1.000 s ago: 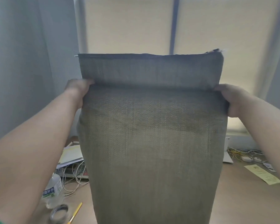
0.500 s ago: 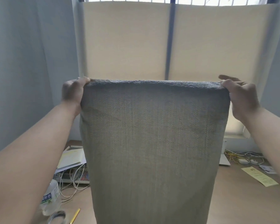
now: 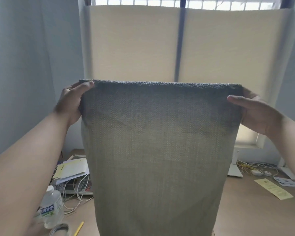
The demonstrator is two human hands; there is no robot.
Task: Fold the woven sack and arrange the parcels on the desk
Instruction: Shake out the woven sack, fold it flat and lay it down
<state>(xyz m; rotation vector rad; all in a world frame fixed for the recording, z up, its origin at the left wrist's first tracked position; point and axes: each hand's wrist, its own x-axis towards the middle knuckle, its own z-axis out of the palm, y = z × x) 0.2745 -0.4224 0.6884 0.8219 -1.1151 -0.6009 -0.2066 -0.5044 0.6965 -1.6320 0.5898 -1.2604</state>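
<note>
A grey woven sack [image 3: 160,150] hangs upright above the surface [image 3: 245,210], its top edge stretched level. The left hand [image 3: 70,103] and right hand [image 3: 257,113] each keep a pinching grip on one top corner.

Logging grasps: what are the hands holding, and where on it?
The grey-green woven sack: left hand pinches its top left corner, right hand its top right corner.

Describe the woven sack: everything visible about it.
The woven sack is grey-olive, of coarse plastic-looking weave, backlit so its mesh shows. It hangs flat and upright over the desk, top edge darker, apparently folded over. The left hand pinches its top left corner, the right hand its top right, thumbs in front. Its lower end runs out of frame.
</note>
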